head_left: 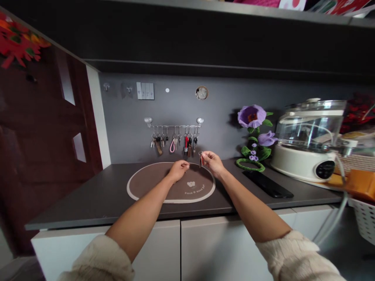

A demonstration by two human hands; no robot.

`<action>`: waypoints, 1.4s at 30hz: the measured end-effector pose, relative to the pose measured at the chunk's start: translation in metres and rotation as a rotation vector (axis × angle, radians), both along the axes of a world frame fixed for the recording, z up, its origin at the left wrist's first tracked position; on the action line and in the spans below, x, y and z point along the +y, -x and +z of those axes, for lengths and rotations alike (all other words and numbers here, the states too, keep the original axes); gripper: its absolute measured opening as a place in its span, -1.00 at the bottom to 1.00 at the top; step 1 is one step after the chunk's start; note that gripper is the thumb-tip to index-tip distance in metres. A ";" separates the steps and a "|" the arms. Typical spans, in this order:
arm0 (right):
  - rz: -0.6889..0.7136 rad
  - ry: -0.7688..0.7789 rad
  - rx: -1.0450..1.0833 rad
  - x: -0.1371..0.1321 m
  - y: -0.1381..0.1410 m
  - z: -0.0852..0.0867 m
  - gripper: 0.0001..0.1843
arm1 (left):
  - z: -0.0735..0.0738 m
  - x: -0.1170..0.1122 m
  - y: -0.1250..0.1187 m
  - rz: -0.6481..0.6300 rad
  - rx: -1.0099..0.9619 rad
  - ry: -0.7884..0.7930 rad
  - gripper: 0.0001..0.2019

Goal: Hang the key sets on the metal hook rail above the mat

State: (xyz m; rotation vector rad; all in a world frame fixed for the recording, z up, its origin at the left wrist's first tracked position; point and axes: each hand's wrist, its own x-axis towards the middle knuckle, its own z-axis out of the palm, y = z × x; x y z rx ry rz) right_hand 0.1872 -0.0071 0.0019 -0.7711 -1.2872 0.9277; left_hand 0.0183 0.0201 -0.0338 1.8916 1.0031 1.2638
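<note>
My right hand [213,163] is closed in a pinch on a small bunch of keys [200,159] with a ring and a reddish piece, held up just above the mat's far right edge. Over the middle of the brown oval mat [149,181] my left hand [178,171] has its fingertips pressed together; whatever is between them is too small to make out. Behind both hands, a clear hook rail [175,126] on the grey wall carries several key bunches, among them a pink loop [172,146] and a red key holder [186,143].
Right of the mat stand purple artificial flowers [252,116] on a green ring base. A black phone-like slab [267,184] lies before a white appliance with a clear tank [301,160]. A dark shelf [205,43] overhangs the counter [96,203]. At left is a dark red door [38,136].
</note>
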 end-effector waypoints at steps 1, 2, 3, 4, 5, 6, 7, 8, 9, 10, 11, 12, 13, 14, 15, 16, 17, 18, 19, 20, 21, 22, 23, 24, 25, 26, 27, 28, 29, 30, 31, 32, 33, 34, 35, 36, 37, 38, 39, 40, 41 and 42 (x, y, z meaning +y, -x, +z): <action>-0.005 0.000 0.018 0.000 0.000 0.000 -0.58 | 0.000 0.000 0.000 0.002 -0.001 0.004 -0.84; -0.008 0.001 0.035 0.001 -0.001 0.001 -0.57 | 0.000 -0.001 0.000 0.005 -0.003 0.009 -0.84; -0.012 0.003 0.049 0.002 -0.002 0.001 -0.57 | 0.000 -0.001 -0.001 0.007 -0.007 0.014 -0.84; -0.017 0.007 0.058 0.004 -0.003 0.002 -0.57 | 0.001 -0.001 -0.001 0.009 -0.013 0.019 -0.84; -0.025 0.012 0.060 0.005 -0.004 0.004 -0.56 | 0.001 -0.002 -0.001 0.010 -0.019 0.022 -0.85; -0.036 0.015 0.058 0.007 -0.004 0.006 -0.56 | 0.001 -0.002 -0.001 0.012 -0.026 0.023 -0.86; -0.048 0.015 0.053 0.009 -0.005 0.009 -0.56 | 0.000 -0.001 -0.002 0.013 -0.034 0.026 -0.87; -0.057 0.011 0.046 0.011 -0.006 0.012 -0.55 | 0.000 -0.001 -0.002 0.012 -0.041 0.031 -0.88; -0.065 0.006 0.040 0.013 -0.007 0.016 -0.55 | 0.000 0.000 -0.002 0.011 -0.049 0.036 -0.88; -0.074 -0.002 0.037 0.015 -0.007 0.020 -0.55 | 0.000 0.000 -0.003 0.010 -0.055 0.042 -0.89; -0.083 -0.013 0.034 0.017 -0.007 0.024 -0.55 | -0.001 0.000 -0.003 0.011 -0.060 0.047 -0.89; -0.093 -0.024 0.031 0.020 -0.008 0.028 -0.55 | -0.001 0.001 -0.003 0.012 -0.064 0.052 -0.89; -0.105 -0.033 0.025 0.022 -0.008 0.033 -0.56 | -0.001 0.001 -0.004 0.014 -0.068 0.056 -0.90; -0.119 -0.042 0.018 0.025 -0.008 0.037 -0.57 | -0.001 0.001 -0.004 0.016 -0.071 0.060 -0.90; -0.131 -0.050 0.008 0.029 -0.008 0.042 -0.58 | -0.001 0.000 -0.004 0.019 -0.073 0.064 -0.90; -0.142 -0.055 -0.003 0.032 -0.008 0.046 -0.60 | -0.001 0.000 -0.005 0.022 -0.074 0.068 -0.90; -0.155 -0.058 -0.010 0.036 -0.009 0.050 -0.62 | 0.000 -0.001 -0.005 0.026 -0.075 0.070 -0.90; -0.169 -0.056 -0.014 0.040 -0.009 0.054 -0.65 | 0.000 -0.001 -0.005 0.030 -0.073 0.073 -0.90; -0.182 -0.053 -0.013 0.045 -0.009 0.058 -0.67 | 0.000 -0.001 -0.005 0.034 -0.070 0.074 -0.91; -0.194 -0.046 -0.008 0.048 -0.008 0.062 -0.70 | 0.000 -0.001 -0.005 0.036 -0.066 0.075 -0.91; -0.207 -0.036 -0.003 0.052 -0.008 0.066 -0.73 | 0.000 -0.001 -0.006 0.038 -0.062 0.074 -0.91; -0.218 -0.025 0.003 0.055 -0.008 0.070 -0.75 | -0.001 0.000 -0.006 0.038 -0.057 0.073 -0.92; -0.227 -0.014 0.007 0.058 -0.007 0.073 -0.78 | -0.001 0.000 -0.006 0.038 -0.049 0.071 -0.92; -0.233 -0.005 0.008 0.061 -0.006 0.077 -0.80 | -0.001 0.001 -0.006 0.038 -0.041 0.069 -0.91; -0.238 0.003 0.009 0.063 -0.005 0.080 -0.82 | -0.002 0.001 -0.006 0.040 -0.032 0.066 -0.91; -0.246 0.012 0.009 0.066 -0.004 0.082 -0.84 | -0.002 0.002 -0.006 0.043 -0.024 0.064 -0.90; -0.255 0.022 0.010 0.068 -0.003 0.085 -0.86 | -0.002 0.002 -0.006 0.045 -0.018 0.064 -0.90; -0.265 0.033 0.010 0.070 -0.002 0.087 -0.88 | -0.001 0.001 -0.006 0.047 -0.015 0.063 -0.90; -0.278 0.044 0.010 0.072 -0.001 0.089 -0.89 | -0.001 0.001 -0.006 0.047 -0.015 0.064 -0.90; -0.293 0.056 0.010 0.075 -0.001 0.090 -0.90 | 0.000 0.000 -0.006 0.045 -0.017 0.068 -0.90; -0.309 0.066 0.011 0.077 0.000 0.091 -0.91 | 0.001 -0.001 -0.006 0.041 -0.020 0.073 -0.91; -0.319 0.070 0.012 0.079 0.000 0.091 -0.92 | 0.001 -0.001 -0.006 0.037 -0.024 0.078 -0.91; -0.324 0.071 0.012 0.082 0.000 0.091 -0.92 | 0.002 -0.002 -0.005 0.035 -0.028 0.080 -0.91; -0.324 0.068 0.010 0.084 -0.001 0.091 -0.93 | 0.002 -0.003 -0.005 0.034 -0.029 0.082 -0.91; -0.316 0.063 0.005 0.086 -0.001 0.090 -0.92 | 0.003 -0.003 -0.005 0.035 -0.027 0.084 -0.90; -0.305 0.057 -0.002 0.087 -0.001 0.089 -0.92 | 0.003 -0.003 -0.005 0.039 -0.023 0.085 -0.90; -0.294 0.052 -0.009 0.089 -0.002 0.088 -0.91 | 0.003 -0.003 -0.005 0.045 -0.019 0.085 -0.90; -0.285 0.050 -0.015 0.091 -0.002 0.087 -0.90 | 0.003 -0.003 -0.005 0.051 -0.014 0.086 -0.90; -0.283 0.054 -0.018 0.092 -0.002 0.086 -0.90 | 0.003 -0.003 -0.005 0.059 -0.009 0.087 -0.90; -0.282 0.059 -0.018 0.093 -0.003 0.084 -0.90 | 0.002 -0.003 -0.005 0.065 -0.005 0.086 -0.90; -0.284 0.067 -0.018 0.094 -0.003 0.083 -0.89 | 0.002 -0.002 -0.005 0.068 -0.004 0.085 -0.90; -0.283 0.074 -0.021 0.095 -0.003 0.081 -0.89 | 0.002 -0.001 -0.005 0.070 -0.004 0.084 -0.90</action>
